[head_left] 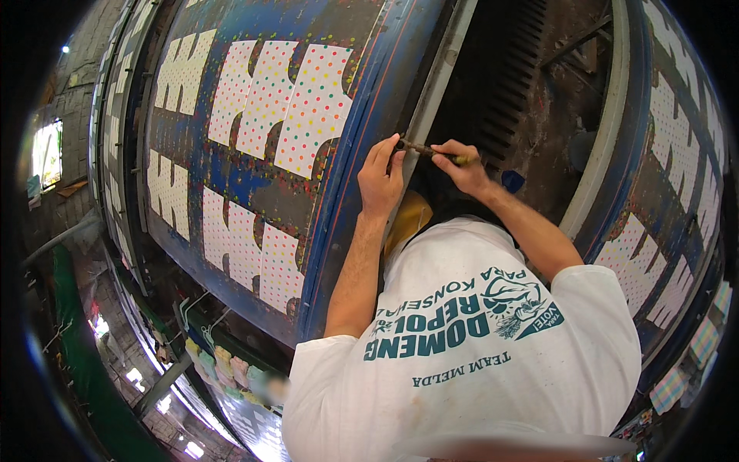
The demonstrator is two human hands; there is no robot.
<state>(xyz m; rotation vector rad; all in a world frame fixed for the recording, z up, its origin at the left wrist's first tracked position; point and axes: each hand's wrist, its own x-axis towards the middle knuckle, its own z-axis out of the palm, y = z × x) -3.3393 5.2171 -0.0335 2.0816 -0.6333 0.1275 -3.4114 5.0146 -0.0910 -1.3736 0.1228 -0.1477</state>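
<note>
My right hand [460,168] grips a slim tool with a dark shaft and yellowish handle [464,160], held crosswise over a pale metal rail [433,92]. At the tool's far end, my left hand [381,177] has thumb and fingers curled around something small that I cannot make out. Both hands are over the edge of a long blue printing table [356,115]. Left of my hands, cut white pieces [312,108] with coloured polka dots lie in rows on its paint-spotted top.
A dark gap with toothed metal [516,92] runs beside the rail. On the right another table carries dotted pieces [670,146]. A grey pipe [58,239] and green strip [73,346] are at far left. Pastel cloths [231,369] hang low left, checked cloths [668,389] low right.
</note>
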